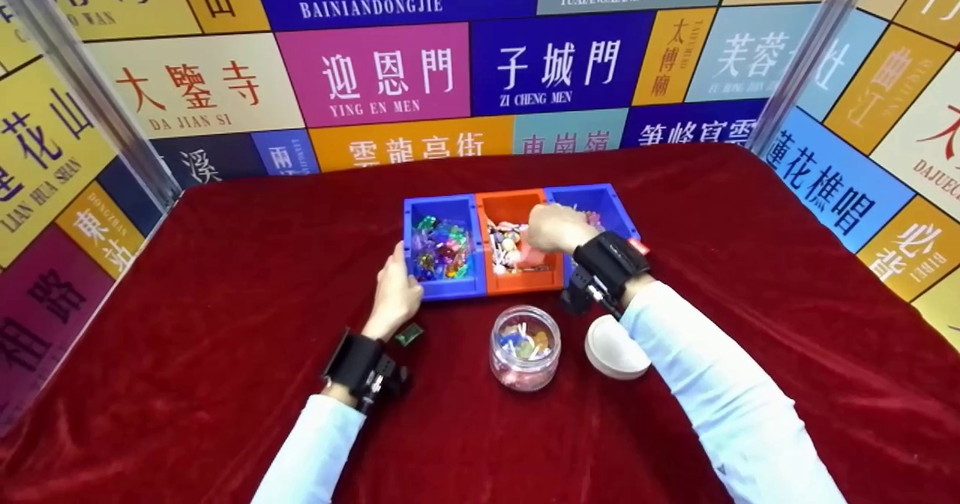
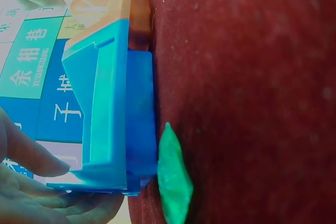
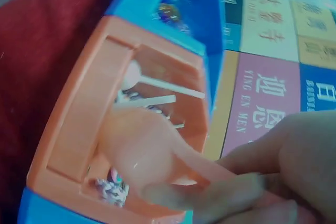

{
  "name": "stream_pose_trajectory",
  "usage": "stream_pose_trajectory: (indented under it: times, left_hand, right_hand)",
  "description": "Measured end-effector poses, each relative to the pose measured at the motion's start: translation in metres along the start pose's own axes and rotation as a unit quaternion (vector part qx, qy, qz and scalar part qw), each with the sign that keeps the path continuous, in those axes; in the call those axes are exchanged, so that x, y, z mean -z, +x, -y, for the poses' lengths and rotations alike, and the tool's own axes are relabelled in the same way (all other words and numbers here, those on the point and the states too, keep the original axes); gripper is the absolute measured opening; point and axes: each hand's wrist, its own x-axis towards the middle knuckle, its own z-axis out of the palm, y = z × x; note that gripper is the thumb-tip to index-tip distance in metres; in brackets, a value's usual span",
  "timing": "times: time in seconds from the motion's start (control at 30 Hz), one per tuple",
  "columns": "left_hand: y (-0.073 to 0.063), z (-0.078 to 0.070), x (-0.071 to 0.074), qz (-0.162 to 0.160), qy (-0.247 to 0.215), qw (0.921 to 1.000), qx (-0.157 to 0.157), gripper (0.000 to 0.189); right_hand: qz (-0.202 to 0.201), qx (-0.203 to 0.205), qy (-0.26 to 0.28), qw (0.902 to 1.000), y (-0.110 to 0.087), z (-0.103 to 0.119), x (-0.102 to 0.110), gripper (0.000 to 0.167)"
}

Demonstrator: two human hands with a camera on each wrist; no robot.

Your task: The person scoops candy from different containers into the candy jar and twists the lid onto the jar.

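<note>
My left hand [image 1: 397, 294] grips the outer wall of the left blue bin [image 1: 450, 288], its thumb inside the rim and its fingers beneath in the left wrist view. Shiny, colourful wrapped candies [image 1: 442, 249] lie in that bin. In the middle orange bin [image 1: 525, 283] are lollipops [image 3: 157, 84] with white sticks. My right hand [image 1: 559, 228] holds a pale pink scoop [image 3: 142, 145] by its handle, the bowl down inside the orange bin among the lollipops. The bowl's contents are hidden. A green wrapped candy [image 1: 409, 334] lies on the cloth near my left wrist.
An open clear jar [image 1: 525, 373] partly filled with candies stands in front of the bins. Its white lid [image 1: 615, 350] lies to the right, close by my right forearm. A second blue bin [image 1: 628, 219] joins the orange one on the right. Dark red cloth [image 1: 247, 301] covers the table.
</note>
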Motion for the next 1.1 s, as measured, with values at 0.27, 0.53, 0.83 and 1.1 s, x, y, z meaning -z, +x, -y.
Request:
stream_pose_trajectory:
  times: [0.27,0.53,0.83,1.1]
  left_hand:
    - [0.002,-0.004,0.0,0.009,-0.001,0.9999,0.01,0.063]
    - [0.009,-0.001,0.001,-0.011,0.026,0.9996,-0.002,0.048]
    - [0.016,0.0,0.003,0.006,0.05,0.9984,0.027,0.046]
    - [0.016,-0.001,0.002,0.02,0.059,0.9974,0.037,0.048]
  right_hand:
    - [-0.014,0.067,-0.066,0.9955,-0.003,0.002,-0.005,0.015]
    - [-0.039,0.045,-0.045,0.9972,0.001,-0.008,-0.011,0.009]
    - [-0.135,0.139,-0.042,0.9802,0.004,-0.017,-0.029,0.005]
    - [-0.114,0.245,-0.026,0.9626,0.009,-0.03,-0.028,0.014]
